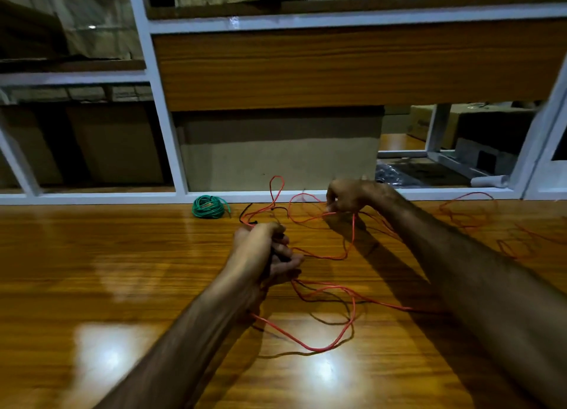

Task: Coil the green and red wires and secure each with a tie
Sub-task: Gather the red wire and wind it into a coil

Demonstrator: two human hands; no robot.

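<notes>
The green wire (208, 207) lies in a tight coil at the back of the wooden table (107, 255), near the white frame. The red wire (334, 313) sprawls in loose loops over the table's middle and right. My left hand (265, 253) is closed around a few turns of red wire, palm turned to the right. A thin black tie (248, 217) lies just beyond it. My right hand (348, 197) is farther back and to the right, pinching a strand of the red wire above the table.
A white metal frame (159, 102) with wood panels and glass rises along the table's far edge. Cardboard boxes (279, 151) sit behind it. More red loops (472, 212) lie at the far right of the table. Ceiling lights glare on the glossy wood.
</notes>
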